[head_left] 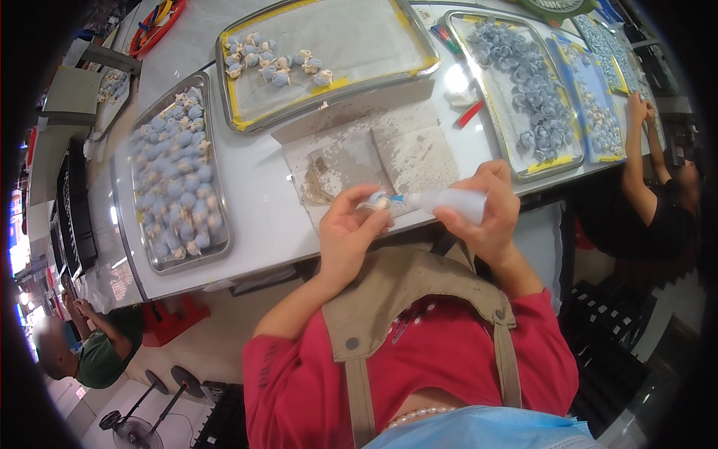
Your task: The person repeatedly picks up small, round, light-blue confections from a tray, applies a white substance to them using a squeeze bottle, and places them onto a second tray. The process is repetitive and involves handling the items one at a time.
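Observation:
My left hand (pixel 350 228) pinches a small pale piece (pixel 380 202), partly hidden by the fingers. In my right hand (pixel 490 213) is a white squeeze bottle (pixel 456 202), tilted sideways, with a blue nozzle (pixel 398 199) pointing left. Its tip reaches the small piece or stops just beside it; I cannot tell which. Both hands are above the near edge of a stained, unfolded cardboard sheet (pixel 419 161). Beyond it, a metal tray (pixel 359 45) edged with yellow tape holds several blue-and-cream pieces (pixel 280 77).
At left, a metal tray (pixel 224 243) is filled with blue-and-cream pieces. At right, another tray (pixel 557 166) holds blue petal-like cups (pixel 535 93). A red tool (pixel 470 114) lies between. Co-workers sit at right (pixel 647 179) and left (pixel 112 337). A red basket (pixel 153 34) stands far left.

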A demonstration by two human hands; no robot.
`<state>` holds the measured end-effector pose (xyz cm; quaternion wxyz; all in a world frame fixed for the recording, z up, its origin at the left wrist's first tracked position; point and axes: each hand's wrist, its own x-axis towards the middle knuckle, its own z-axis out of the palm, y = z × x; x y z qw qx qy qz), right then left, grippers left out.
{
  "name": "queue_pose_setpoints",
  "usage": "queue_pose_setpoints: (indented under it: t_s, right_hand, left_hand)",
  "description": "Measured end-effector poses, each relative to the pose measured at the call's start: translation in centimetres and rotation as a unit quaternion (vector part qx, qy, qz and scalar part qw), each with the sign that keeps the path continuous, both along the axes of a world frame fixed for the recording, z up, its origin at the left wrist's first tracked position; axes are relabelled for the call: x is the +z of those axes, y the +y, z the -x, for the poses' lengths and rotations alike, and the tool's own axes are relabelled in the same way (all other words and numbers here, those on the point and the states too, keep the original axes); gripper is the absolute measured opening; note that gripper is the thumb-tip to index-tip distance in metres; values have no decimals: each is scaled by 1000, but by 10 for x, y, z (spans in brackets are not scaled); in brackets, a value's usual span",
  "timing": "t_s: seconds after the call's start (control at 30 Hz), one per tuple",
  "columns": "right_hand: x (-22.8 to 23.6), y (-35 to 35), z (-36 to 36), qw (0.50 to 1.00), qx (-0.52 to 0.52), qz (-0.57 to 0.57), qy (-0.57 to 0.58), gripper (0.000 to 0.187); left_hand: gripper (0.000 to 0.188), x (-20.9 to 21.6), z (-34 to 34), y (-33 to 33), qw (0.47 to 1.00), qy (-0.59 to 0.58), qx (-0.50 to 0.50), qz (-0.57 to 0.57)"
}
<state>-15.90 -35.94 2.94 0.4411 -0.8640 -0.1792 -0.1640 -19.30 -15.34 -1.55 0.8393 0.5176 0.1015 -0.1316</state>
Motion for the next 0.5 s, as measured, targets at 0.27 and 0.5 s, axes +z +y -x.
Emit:
queue_pose_setpoints:
  t_s: [0.27,0.5]
  right_hand:
    - [-1,-5,0,999,-25,-32,17,30]
    - [-1,-3,-2,1000,-15,-18,15,30]
  left_hand:
    - [36,5,-3,-3,999,28,16,28]
    - [35,4,-3,-2,999,28,4,28]
